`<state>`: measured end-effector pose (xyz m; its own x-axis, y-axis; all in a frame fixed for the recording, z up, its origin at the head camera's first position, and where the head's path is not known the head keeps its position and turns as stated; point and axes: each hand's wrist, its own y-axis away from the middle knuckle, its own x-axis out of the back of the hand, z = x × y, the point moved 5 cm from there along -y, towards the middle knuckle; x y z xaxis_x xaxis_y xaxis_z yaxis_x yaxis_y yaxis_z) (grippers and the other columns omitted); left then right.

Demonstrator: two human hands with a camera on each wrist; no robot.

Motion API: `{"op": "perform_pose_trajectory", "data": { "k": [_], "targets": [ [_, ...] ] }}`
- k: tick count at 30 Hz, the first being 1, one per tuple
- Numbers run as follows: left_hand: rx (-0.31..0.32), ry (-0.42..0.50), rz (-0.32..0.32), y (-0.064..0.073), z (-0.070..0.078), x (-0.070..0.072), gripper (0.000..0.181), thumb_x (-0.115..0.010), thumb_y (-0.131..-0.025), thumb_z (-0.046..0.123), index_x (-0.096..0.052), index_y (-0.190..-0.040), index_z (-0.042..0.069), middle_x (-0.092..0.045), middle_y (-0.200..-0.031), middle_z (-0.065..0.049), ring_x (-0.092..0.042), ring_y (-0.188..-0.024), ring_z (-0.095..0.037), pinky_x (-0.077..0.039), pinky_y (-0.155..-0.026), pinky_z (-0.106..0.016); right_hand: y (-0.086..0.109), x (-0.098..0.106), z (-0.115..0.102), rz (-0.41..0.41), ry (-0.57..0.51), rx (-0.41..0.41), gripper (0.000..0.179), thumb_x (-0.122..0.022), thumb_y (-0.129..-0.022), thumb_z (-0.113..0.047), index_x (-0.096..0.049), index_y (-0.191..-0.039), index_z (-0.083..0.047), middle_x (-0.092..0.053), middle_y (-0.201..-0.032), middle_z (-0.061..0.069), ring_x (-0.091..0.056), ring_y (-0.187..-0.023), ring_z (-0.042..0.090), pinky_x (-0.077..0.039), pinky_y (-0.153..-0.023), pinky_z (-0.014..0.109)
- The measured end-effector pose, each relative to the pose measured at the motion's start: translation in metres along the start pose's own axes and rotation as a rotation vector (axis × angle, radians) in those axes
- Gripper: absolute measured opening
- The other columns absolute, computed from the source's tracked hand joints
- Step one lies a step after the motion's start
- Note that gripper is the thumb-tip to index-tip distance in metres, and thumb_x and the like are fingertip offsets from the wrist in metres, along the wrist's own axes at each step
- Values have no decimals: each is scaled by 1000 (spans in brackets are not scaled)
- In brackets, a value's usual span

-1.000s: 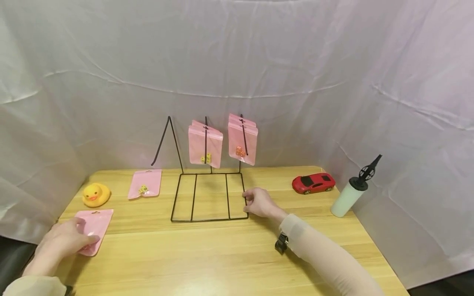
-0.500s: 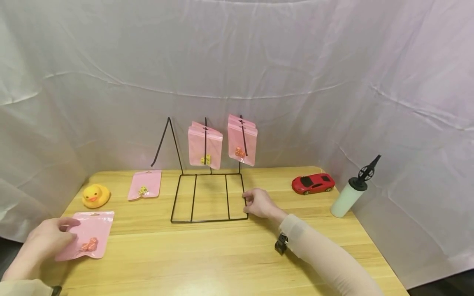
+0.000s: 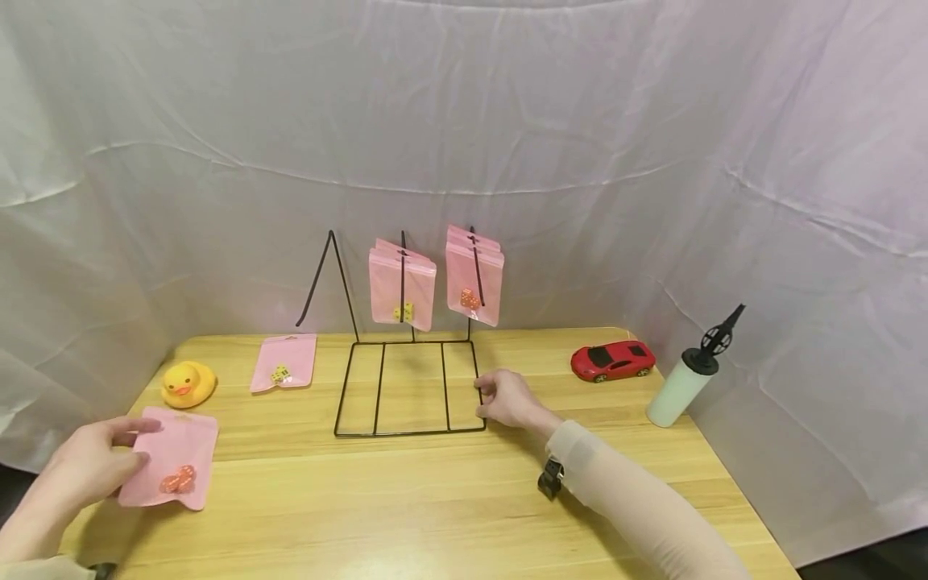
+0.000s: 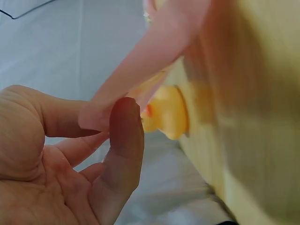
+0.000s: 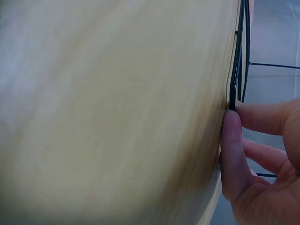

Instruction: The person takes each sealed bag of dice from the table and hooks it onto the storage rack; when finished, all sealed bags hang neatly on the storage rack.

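My left hand (image 3: pixel 90 466) pinches the left edge of a pink zip bag (image 3: pixel 163 445) between thumb and fingers. Red dice (image 3: pixel 178 479) show through the bag's lower part. In the left wrist view the bag (image 4: pixel 145 61) is lifted off the wooden table at that edge, with the rubber duck behind it. My right hand (image 3: pixel 510 398) holds the right side of the black wire rack's base (image 3: pixel 416 432), thumb and forefinger on the wire (image 5: pixel 233 89). Pink bags with yellow dice (image 3: pixel 403 286) hang on the rack's middle hook, and pink bags with red dice (image 3: pixel 474 274) on its right hook. The left hook (image 3: pixel 316 278) carries nothing.
A yellow rubber duck (image 3: pixel 188 383) sits just beyond my left hand. Another pink bag with yellow dice (image 3: pixel 284 362) lies left of the rack. Over on the right stand a red toy car (image 3: pixel 612 360) and a pale green hand pump (image 3: pixel 680 393). Grey curtains enclose the table.
My left hand has shifted from over the bag to its left edge, uncovering the red dice, and the bag has come up off the table. The right hand stays on the rack.
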<state>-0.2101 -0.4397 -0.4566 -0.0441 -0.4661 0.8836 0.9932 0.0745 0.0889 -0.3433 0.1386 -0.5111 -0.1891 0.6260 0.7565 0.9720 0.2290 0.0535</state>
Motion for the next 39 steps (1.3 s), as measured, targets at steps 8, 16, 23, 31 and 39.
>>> {"op": "perform_pose_trajectory", "data": {
  "k": [8, 16, 23, 31, 39],
  "targets": [
    [-72, -23, 48, 4, 25, 12, 50, -75, -95, 13, -67, -139, -10, -74, -126, -39, -73, -91, -18, -48, -72, -30, 0, 0, 1, -3, -8, 3, 56, -93, -85, -2, -76, -138, -2, -79, -124, 14, -75, -97, 15, -69, -97, 40],
    [-112, -5, 65, 8, 59, 17, 52, -72, -99, 12, -63, -145, -10, -73, -131, -40, -82, -96, -43, -53, -65, -32, 0, 0, 0, 1, -13, 3, 55, -93, -85, -2, -76, -138, -2, -79, -124, 14, -76, -97, 16, -69, -97, 40],
    [-146, 30, 151, 15, 91, 20, 44, -62, -103, 14, -68, -144, -3, -84, -100, -25, -70, -78, -13, -45, -58, -29, -1, 0, 1, 4, 4, 27, 54, -94, -85, -3, -77, -136, -2, -80, -122, 15, -77, -97, 16, -70, -95, 39],
    [-195, 77, 229, 18, 114, 17, 40, -63, -102, 11, -73, -140, 2, -84, -97, -23, -62, -71, -8, -42, -53, -27, -3, 1, 1, 5, 29, 40, 52, -94, -85, -6, -79, -135, -3, -81, -118, 12, -75, -97, 14, -68, -97, 42],
    [-294, 109, 314, 26, 132, 16, 35, -71, -102, 9, -77, -136, 10, -85, -107, -20, -55, -68, 8, -40, -51, -26, -3, 0, 1, 5, 23, 27, 52, -94, -86, -6, -79, -136, -4, -81, -119, 12, -75, -94, 12, -68, -98, 42]
  ]
}}
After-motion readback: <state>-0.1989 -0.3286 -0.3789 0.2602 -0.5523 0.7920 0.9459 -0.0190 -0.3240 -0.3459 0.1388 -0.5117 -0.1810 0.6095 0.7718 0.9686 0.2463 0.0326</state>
